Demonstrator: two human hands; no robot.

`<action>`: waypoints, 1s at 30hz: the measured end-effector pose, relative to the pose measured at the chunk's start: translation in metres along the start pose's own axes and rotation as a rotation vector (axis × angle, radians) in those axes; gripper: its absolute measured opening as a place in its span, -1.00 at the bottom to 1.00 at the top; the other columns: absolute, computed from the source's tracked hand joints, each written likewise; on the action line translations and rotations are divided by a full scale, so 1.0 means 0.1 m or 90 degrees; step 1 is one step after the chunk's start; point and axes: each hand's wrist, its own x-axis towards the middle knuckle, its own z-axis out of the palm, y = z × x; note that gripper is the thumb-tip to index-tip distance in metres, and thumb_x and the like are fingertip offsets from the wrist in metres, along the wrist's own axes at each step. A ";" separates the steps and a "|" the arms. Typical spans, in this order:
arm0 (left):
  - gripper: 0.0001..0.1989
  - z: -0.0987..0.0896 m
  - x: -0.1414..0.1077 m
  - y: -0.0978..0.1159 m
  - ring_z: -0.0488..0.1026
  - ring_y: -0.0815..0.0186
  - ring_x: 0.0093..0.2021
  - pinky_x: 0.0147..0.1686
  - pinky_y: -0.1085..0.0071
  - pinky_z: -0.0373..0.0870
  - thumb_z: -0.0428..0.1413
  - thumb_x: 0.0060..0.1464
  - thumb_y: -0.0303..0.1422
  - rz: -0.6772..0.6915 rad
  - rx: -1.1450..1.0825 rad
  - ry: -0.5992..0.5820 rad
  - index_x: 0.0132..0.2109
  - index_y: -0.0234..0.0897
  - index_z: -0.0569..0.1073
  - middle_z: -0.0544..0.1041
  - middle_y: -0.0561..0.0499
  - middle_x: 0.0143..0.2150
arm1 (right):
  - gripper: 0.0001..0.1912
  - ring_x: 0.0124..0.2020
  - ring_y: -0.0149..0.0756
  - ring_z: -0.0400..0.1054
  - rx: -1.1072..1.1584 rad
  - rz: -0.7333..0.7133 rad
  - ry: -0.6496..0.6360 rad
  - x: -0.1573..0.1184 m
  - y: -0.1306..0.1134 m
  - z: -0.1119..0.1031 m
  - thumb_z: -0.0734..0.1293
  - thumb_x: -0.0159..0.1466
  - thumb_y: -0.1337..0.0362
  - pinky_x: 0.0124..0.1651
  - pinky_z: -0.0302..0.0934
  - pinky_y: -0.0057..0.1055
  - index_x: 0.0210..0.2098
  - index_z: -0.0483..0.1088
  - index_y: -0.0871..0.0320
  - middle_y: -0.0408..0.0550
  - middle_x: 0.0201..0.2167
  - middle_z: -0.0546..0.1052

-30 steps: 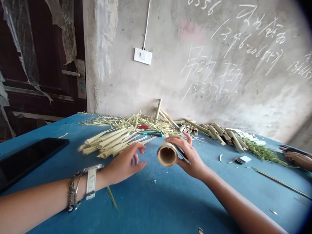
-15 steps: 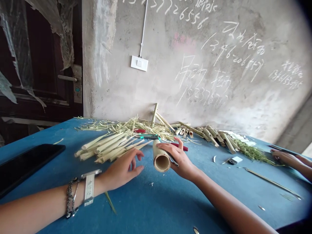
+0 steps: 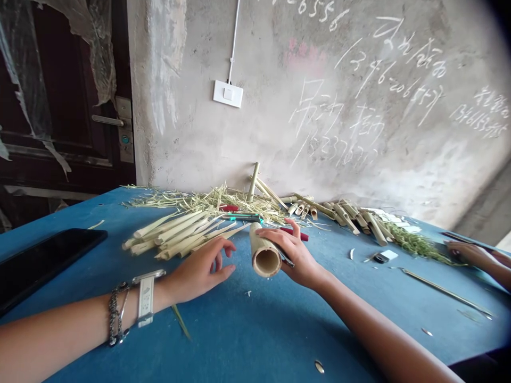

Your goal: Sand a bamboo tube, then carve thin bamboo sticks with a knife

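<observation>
**A:** What do we have in the head view?

**B:** We see our right hand (image 3: 302, 261) curled firmly around a cut bamboo tube (image 3: 264, 253), which sits tilted with its hollow end toward us. We can't tell whether the tube touches the blue table (image 3: 271, 330).

**A:** Anything else in that hand?

**B:** A narrow dark tool (image 3: 286, 258) lies between the fingers and the tube, too small for us to name. A red handle (image 3: 296, 233) lies just beyond the fingertips.

**A:** And our left hand (image 3: 198, 267)?

**B:** It's relaxed and half open, holding nothing, just beside the tube but not touching it. Nearest to it is a heap of split bamboo strips (image 3: 178, 235), with dry shavings (image 3: 202, 202) behind.

**A:** Further right?

**B:** Short bamboo pieces (image 3: 345, 214) lie along the wall, near another person's hand (image 3: 467, 252). A metal rod (image 3: 445, 290) lies on the table.
</observation>
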 end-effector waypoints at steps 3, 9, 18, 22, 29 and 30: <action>-0.76 0.00 0.00 0.00 0.31 0.41 -0.39 -0.39 0.43 0.30 -0.03 0.13 -0.26 0.005 -0.004 0.004 -0.07 -0.22 0.23 0.34 0.03 -0.18 | -0.67 -0.01 -0.27 0.32 -0.002 0.001 -0.004 0.00 0.00 0.00 0.14 0.31 0.34 0.18 -0.33 -0.06 0.06 0.06 0.03 0.00 -0.03 0.44; -0.69 0.04 -0.01 -0.03 0.32 0.40 -0.39 -0.39 0.42 0.33 -0.10 0.18 -0.22 0.027 -0.037 0.046 0.04 -0.20 0.18 0.35 -0.01 -0.12 | -0.70 0.03 -0.32 0.27 -0.017 -0.017 -0.097 0.01 -0.06 0.06 0.13 0.34 0.34 0.20 -0.33 -0.08 0.06 0.13 0.03 -0.04 0.00 0.41; -0.63 0.02 0.07 -0.05 0.30 0.44 -0.51 -0.45 0.42 0.31 -0.18 0.21 -0.24 -0.033 -0.159 0.066 -0.09 -0.37 0.40 0.47 -0.05 -0.24 | -0.71 0.00 -0.29 0.26 0.085 0.008 -0.283 0.07 -0.09 0.02 0.22 0.27 0.29 0.09 0.05 -0.23 0.00 0.26 0.09 -0.04 0.00 0.39; -0.65 0.01 0.08 -0.07 0.31 0.47 -0.52 -0.42 0.45 0.32 -0.14 0.20 -0.25 -0.038 -0.162 0.071 -0.08 -0.36 0.42 0.49 -0.05 -0.22 | -0.73 -0.06 -0.29 0.29 0.104 0.049 -0.286 0.04 0.02 -0.07 0.19 0.28 0.34 -0.01 0.19 -0.31 -0.02 0.30 0.10 -0.03 -0.05 0.41; -0.62 -0.02 0.06 -0.01 0.29 0.43 -0.46 -0.37 0.44 0.29 -0.05 0.16 -0.25 0.038 -0.038 0.027 -0.58 -0.31 0.32 0.31 0.06 -0.44 | -0.68 -0.13 -0.29 0.32 0.045 0.126 -0.210 -0.04 0.14 -0.01 0.14 0.26 0.45 -0.07 0.27 -0.28 -0.04 0.34 0.11 -0.01 -0.14 0.39; -0.58 -0.02 0.05 0.01 0.27 0.41 -0.46 -0.36 0.44 0.27 -0.06 0.17 -0.26 0.051 -0.003 0.021 -0.63 -0.31 0.25 0.26 0.07 -0.48 | -0.68 -0.16 -0.29 0.32 0.033 0.135 -0.200 -0.05 0.13 0.01 0.15 0.25 0.45 -0.09 0.28 -0.28 -0.06 0.35 0.12 0.00 -0.17 0.37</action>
